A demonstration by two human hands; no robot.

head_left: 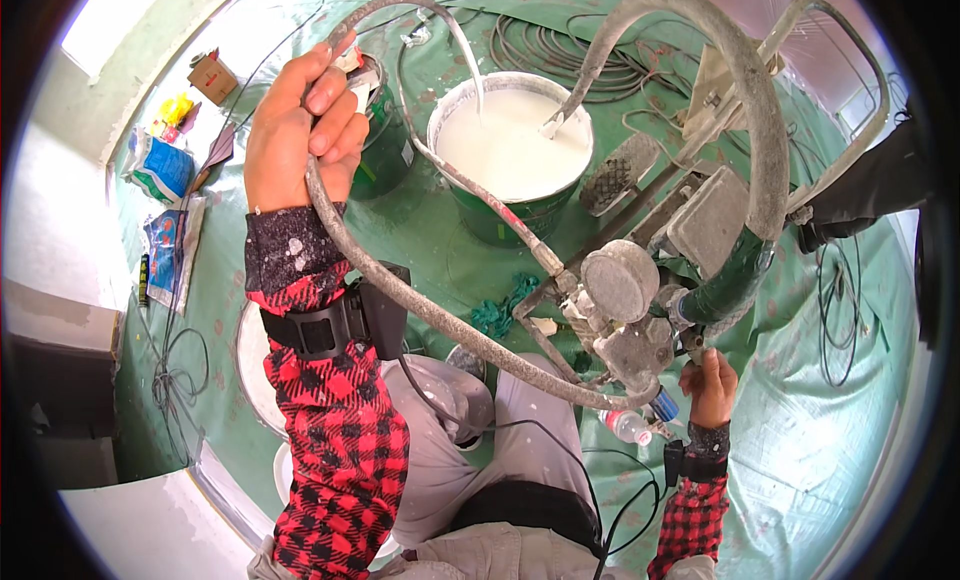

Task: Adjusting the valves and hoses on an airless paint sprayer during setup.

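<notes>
My left hand (312, 130) is closed around a thin grey hose (430, 325), raised at the upper left. From the sprayer's lower fitting this hose climbs to my fist, then arcs over so its whitened end hangs in a bucket (525, 220) of white paint (505, 152). A thick suction hose (755, 120) also dips into the paint. The paint sprayer (635, 355), with a round gauge (620, 280), stands right of centre. At its right underside my right hand (712, 388) pinches a small valve fitting (692, 342); the fingertips are partly hidden.
Another green bucket (375, 165) stands beside the paint bucket. Coiled dark hose (540, 55) lies behind. A plastic bottle (625, 425) rests below the sprayer. Bags (160, 168) and a cardboard box (212, 78) line the left. Another person's leg (870, 185) is at the right.
</notes>
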